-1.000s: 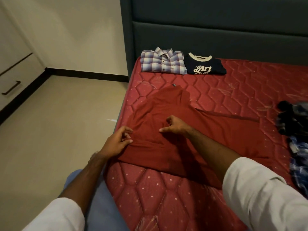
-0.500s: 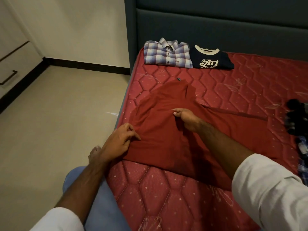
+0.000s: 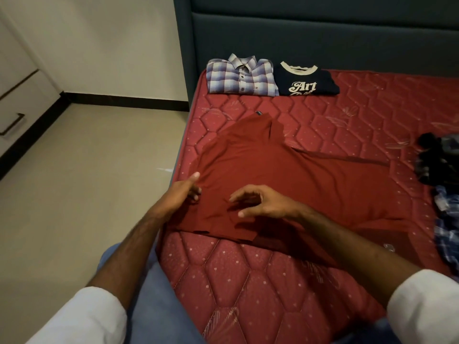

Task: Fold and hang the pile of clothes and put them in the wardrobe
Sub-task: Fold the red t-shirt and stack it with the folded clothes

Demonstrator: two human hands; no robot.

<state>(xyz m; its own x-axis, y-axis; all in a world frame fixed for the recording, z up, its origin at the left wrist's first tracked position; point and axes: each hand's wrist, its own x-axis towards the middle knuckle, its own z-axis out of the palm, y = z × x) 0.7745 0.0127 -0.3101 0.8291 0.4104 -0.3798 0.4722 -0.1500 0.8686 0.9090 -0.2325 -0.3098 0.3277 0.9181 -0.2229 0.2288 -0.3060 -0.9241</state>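
A dark red shirt (image 3: 285, 175) lies spread on the red quilted mattress (image 3: 248, 281), partly folded, its collar end toward the headboard. My left hand (image 3: 182, 191) rests at the shirt's left edge with fingers straight. My right hand (image 3: 258, 201) hovers just over the shirt's lower middle, fingers loosely spread, holding nothing. A folded plaid shirt (image 3: 242, 76) and a folded navy T-shirt (image 3: 306, 80) with "Art" lettering lie side by side by the headboard.
A pile of unfolded dark and blue-checked clothes (image 3: 444, 184) sits at the mattress's right edge. The grey-blue headboard (image 3: 323, 33) stands behind. Beige floor (image 3: 87, 194) lies to the left, with white drawers (image 3: 17, 108) at the far left.
Both hands let go of the red shirt's fabric and opened. My right hand drew back from the shirt's middle toward me; the left hand slid slightly up its left edge.
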